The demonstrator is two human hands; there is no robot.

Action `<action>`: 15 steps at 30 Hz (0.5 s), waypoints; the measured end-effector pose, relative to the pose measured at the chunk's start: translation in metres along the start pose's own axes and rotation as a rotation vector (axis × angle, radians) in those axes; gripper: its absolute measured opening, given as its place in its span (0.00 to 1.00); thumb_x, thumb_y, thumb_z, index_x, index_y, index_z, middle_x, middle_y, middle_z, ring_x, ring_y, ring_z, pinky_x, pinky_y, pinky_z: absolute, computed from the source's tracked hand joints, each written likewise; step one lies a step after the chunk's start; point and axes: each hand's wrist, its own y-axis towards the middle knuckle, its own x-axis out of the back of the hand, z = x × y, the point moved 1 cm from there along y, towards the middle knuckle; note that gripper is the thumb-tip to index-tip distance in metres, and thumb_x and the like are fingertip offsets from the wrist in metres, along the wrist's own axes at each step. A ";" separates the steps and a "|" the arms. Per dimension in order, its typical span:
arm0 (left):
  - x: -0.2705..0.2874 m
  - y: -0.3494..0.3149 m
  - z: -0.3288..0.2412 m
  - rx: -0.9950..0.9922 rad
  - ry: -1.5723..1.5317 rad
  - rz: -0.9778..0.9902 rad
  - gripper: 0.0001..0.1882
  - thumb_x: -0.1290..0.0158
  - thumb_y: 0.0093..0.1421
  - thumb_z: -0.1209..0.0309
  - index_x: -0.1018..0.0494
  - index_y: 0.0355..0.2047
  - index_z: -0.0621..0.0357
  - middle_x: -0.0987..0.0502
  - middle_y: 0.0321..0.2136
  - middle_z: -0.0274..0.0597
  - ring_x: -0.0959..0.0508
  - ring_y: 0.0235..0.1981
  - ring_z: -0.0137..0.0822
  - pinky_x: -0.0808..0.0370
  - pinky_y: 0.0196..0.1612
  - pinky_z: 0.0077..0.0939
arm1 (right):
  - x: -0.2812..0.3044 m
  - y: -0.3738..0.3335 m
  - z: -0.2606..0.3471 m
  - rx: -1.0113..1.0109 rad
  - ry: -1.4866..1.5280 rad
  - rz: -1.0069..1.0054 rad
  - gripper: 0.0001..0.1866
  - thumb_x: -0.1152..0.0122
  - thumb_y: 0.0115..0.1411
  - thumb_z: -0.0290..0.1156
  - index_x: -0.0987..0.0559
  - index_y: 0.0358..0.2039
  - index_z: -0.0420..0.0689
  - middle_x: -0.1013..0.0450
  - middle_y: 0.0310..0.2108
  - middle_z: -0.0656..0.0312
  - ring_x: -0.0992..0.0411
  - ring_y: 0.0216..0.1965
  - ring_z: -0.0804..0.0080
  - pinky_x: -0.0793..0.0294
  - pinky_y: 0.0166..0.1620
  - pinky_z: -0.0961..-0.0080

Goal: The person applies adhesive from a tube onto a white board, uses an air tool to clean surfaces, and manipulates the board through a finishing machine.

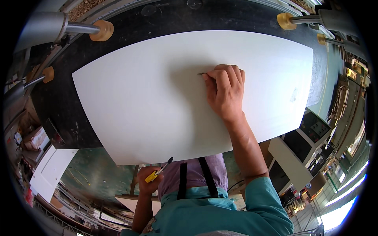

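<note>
A large white panel (149, 102) lies flat on a black work table (65, 106). Over its upper middle, my right hand (226, 88) is closed in a pinch, with its shadow on the white surface. From between thumb and forefinger juts a small, thin, dark piece (201, 74), too small to name for certain; its tip points left. Lower down, beside the panel's near edge, my left hand (146, 181) is wrapped around a yellow-handled tool (151, 176). The tool has a short metal shaft and a dark rounded end, tilted up and to the right.
Metal cylinders with rods and tan round pads (101, 30) reach over the table from both sides, another pad (286, 21) at the far right. A control box (315, 126) stands right of the panel's near corner. A white board (53, 169) is at the lower left.
</note>
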 end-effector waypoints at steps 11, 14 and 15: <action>0.029 -0.020 -0.022 0.358 0.154 -0.056 0.13 0.34 0.47 0.63 0.20 0.25 0.60 0.23 0.16 0.41 0.23 0.19 0.36 0.27 0.27 0.31 | 0.037 0.016 -0.045 -0.174 -0.306 -0.067 0.04 0.38 0.54 0.26 0.19 0.32 0.44 0.25 0.29 0.58 0.27 0.33 0.57 0.28 0.41 0.62; 0.044 -0.049 -0.001 0.413 -0.058 -0.190 0.16 0.34 0.49 0.60 0.19 0.27 0.61 0.21 0.18 0.40 0.22 0.20 0.34 0.27 0.27 0.31 | 0.062 0.009 -0.070 -0.550 -0.545 -0.119 0.05 0.40 0.57 0.34 0.18 0.30 0.51 0.24 0.28 0.63 0.24 0.28 0.58 0.25 0.30 0.62; 0.047 -0.058 0.005 0.406 -0.106 -0.249 0.16 0.34 0.49 0.59 0.19 0.27 0.61 0.21 0.18 0.40 0.22 0.20 0.33 0.27 0.27 0.31 | 0.056 0.006 -0.071 -0.565 -0.537 -0.155 0.04 0.40 0.57 0.33 0.18 0.29 0.52 0.24 0.28 0.63 0.25 0.27 0.58 0.25 0.29 0.62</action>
